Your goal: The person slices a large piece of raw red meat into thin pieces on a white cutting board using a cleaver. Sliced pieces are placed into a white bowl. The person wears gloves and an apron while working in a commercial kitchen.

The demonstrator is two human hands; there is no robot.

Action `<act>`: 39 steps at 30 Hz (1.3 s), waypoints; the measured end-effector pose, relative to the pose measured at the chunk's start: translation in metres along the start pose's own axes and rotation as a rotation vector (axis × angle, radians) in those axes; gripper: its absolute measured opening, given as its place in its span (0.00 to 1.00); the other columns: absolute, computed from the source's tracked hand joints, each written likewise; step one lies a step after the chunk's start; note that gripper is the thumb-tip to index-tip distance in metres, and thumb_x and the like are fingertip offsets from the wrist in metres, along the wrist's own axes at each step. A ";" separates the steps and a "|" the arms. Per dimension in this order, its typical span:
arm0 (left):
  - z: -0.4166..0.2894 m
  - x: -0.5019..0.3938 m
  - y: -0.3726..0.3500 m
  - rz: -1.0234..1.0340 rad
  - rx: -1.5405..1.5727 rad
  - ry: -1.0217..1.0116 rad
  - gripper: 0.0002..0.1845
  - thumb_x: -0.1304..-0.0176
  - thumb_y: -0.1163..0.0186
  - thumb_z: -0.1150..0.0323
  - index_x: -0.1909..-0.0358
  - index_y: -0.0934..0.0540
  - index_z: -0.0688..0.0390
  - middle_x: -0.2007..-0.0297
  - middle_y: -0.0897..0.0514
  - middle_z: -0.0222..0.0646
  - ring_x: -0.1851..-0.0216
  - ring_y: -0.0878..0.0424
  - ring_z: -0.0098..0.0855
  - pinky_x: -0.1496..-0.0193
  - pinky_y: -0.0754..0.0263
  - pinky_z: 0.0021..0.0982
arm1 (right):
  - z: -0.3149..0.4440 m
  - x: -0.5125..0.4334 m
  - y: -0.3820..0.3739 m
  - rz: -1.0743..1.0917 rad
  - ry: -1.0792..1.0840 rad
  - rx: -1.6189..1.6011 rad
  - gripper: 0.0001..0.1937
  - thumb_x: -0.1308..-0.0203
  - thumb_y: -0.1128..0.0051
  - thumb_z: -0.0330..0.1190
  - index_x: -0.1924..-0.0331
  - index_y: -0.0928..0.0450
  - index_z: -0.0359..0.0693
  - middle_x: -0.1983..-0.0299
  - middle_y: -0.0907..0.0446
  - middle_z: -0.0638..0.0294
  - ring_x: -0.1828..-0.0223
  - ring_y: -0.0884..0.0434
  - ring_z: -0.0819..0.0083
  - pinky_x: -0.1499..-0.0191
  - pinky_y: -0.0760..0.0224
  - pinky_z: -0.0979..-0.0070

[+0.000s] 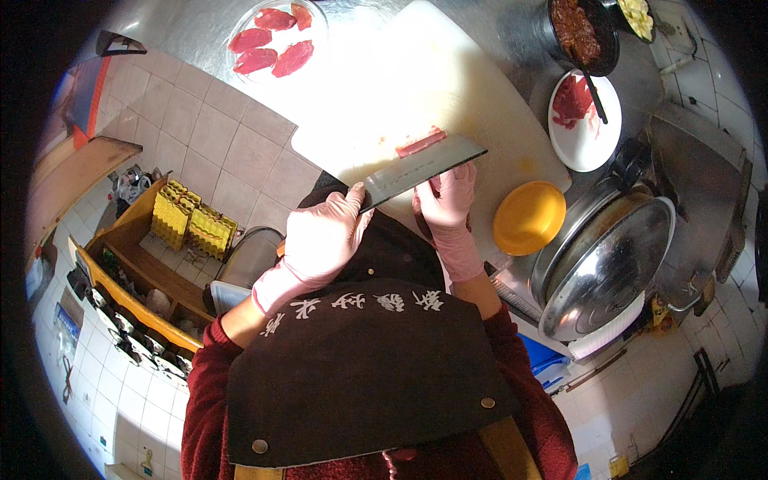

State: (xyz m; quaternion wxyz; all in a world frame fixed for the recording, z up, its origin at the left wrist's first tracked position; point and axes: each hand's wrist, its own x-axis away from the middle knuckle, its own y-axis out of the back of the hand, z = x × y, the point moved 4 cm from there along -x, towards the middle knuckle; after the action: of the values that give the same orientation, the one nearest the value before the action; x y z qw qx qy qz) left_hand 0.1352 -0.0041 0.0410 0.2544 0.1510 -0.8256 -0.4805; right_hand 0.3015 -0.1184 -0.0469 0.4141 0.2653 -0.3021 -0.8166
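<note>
My left hand, in a pale pink glove, is closed round the handle end of a broad cleaver, its thumb against the blade. The blade slants up to the right over the near part of a white cutting board. A strip of raw meat lies just beyond the blade. My right hand, gloved too, is bent round a piece of raw meat on the near side of the blade. The blade hides part of this hand. Several raw meat slices lie on a round plate at the top left.
Right of the board are a yellow bowl, an oval white plate with raw meat, a black container of dark red food and a large metal lid. A wooden crate stands at the left, by yellow egg trays.
</note>
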 end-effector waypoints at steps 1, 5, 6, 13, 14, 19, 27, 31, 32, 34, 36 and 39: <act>0.001 0.000 0.001 0.007 -0.003 0.003 0.18 0.35 0.34 0.61 0.46 0.18 0.57 0.74 0.18 0.38 0.78 0.18 0.37 0.77 0.25 0.35 | 0.001 -0.001 0.000 0.000 -0.003 0.003 0.23 0.51 0.33 0.29 0.46 0.21 0.42 0.45 0.22 0.51 0.44 0.25 0.47 0.40 0.35 0.53; 0.002 -0.001 0.008 -0.004 0.007 -0.015 0.17 0.35 0.34 0.61 0.48 0.17 0.58 0.74 0.17 0.40 0.79 0.17 0.38 0.77 0.25 0.36 | 0.005 -0.004 0.002 0.028 0.010 0.003 0.21 0.50 0.32 0.29 0.48 0.20 0.41 0.46 0.21 0.52 0.45 0.25 0.48 0.40 0.35 0.54; 0.002 -0.001 0.010 -0.004 0.019 -0.012 0.17 0.35 0.34 0.61 0.49 0.17 0.58 0.74 0.17 0.41 0.79 0.17 0.38 0.77 0.25 0.36 | 0.006 -0.005 0.003 0.023 0.014 0.015 0.19 0.49 0.34 0.28 0.50 0.19 0.41 0.47 0.21 0.54 0.45 0.24 0.50 0.40 0.35 0.55; -0.001 -0.011 0.006 0.041 -0.061 0.018 0.14 0.33 0.35 0.60 0.53 0.16 0.58 0.75 0.17 0.40 0.79 0.17 0.38 0.77 0.25 0.35 | 0.002 0.001 -0.001 0.038 -0.021 0.014 0.11 0.46 0.35 0.25 0.58 0.19 0.41 0.52 0.18 0.58 0.46 0.22 0.54 0.39 0.34 0.58; -0.001 -0.012 0.005 0.049 -0.050 0.017 0.14 0.32 0.36 0.60 0.53 0.16 0.58 0.75 0.17 0.40 0.79 0.17 0.38 0.77 0.25 0.35 | 0.001 0.002 -0.001 0.040 -0.017 0.018 0.10 0.46 0.35 0.26 0.59 0.19 0.42 0.52 0.18 0.58 0.46 0.22 0.54 0.39 0.34 0.58; 0.004 -0.005 0.006 0.133 -0.018 0.082 0.14 0.31 0.37 0.58 0.53 0.17 0.57 0.76 0.17 0.40 0.79 0.17 0.39 0.78 0.24 0.35 | -0.008 0.004 -0.007 0.135 -0.078 -0.053 0.10 0.47 0.33 0.26 0.60 0.20 0.41 0.55 0.18 0.58 0.49 0.21 0.54 0.41 0.32 0.59; 0.003 -0.017 -0.005 -0.006 -0.031 -0.016 0.14 0.30 0.38 0.57 0.52 0.17 0.57 0.78 0.18 0.39 0.83 0.18 0.37 0.79 0.26 0.35 | -0.008 0.006 -0.006 0.134 -0.064 -0.056 0.09 0.45 0.31 0.27 0.61 0.21 0.41 0.57 0.18 0.58 0.50 0.20 0.53 0.42 0.30 0.58; 0.009 -0.008 -0.002 0.057 -0.040 0.025 0.14 0.29 0.39 0.57 0.53 0.17 0.56 0.79 0.18 0.38 0.83 0.19 0.34 0.80 0.26 0.34 | -0.010 0.007 -0.010 0.076 -0.061 -0.110 0.11 0.48 0.29 0.25 0.62 0.21 0.41 0.57 0.18 0.58 0.52 0.20 0.53 0.46 0.28 0.59; 0.008 -0.009 -0.004 0.069 -0.044 0.031 0.14 0.29 0.39 0.57 0.53 0.17 0.56 0.80 0.18 0.38 0.83 0.19 0.35 0.80 0.26 0.34 | -0.010 0.008 -0.011 0.075 -0.059 -0.102 0.12 0.48 0.28 0.25 0.62 0.21 0.41 0.58 0.18 0.58 0.53 0.20 0.53 0.47 0.27 0.60; 0.007 -0.017 -0.015 0.157 -0.029 0.090 0.14 0.29 0.40 0.57 0.53 0.17 0.57 0.79 0.19 0.38 0.83 0.18 0.36 0.80 0.26 0.34 | -0.007 0.008 -0.008 -0.025 0.012 -0.122 0.12 0.49 0.28 0.24 0.62 0.21 0.41 0.58 0.18 0.59 0.54 0.20 0.54 0.48 0.27 0.60; -0.001 -0.029 -0.021 0.040 -0.044 -0.017 0.14 0.28 0.40 0.57 0.54 0.18 0.57 0.78 0.18 0.38 0.83 0.18 0.38 0.80 0.26 0.36 | -0.007 0.010 -0.007 -0.022 0.001 -0.134 0.12 0.49 0.28 0.24 0.62 0.21 0.41 0.58 0.18 0.59 0.54 0.20 0.54 0.48 0.26 0.60; 0.002 -0.030 -0.025 0.047 -0.035 0.001 0.13 0.28 0.40 0.57 0.55 0.19 0.56 0.78 0.18 0.39 0.83 0.18 0.38 0.80 0.26 0.36 | -0.009 0.009 -0.009 0.039 -0.065 -0.154 0.12 0.49 0.27 0.24 0.63 0.21 0.41 0.59 0.18 0.59 0.55 0.20 0.55 0.48 0.26 0.61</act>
State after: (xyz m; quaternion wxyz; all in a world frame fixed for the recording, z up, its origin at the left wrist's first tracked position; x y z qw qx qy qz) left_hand 0.1583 -0.0001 0.0102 0.2686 0.1271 -0.8204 -0.4885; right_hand 0.2986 -0.1239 -0.0616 0.4392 0.1999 -0.2568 -0.8374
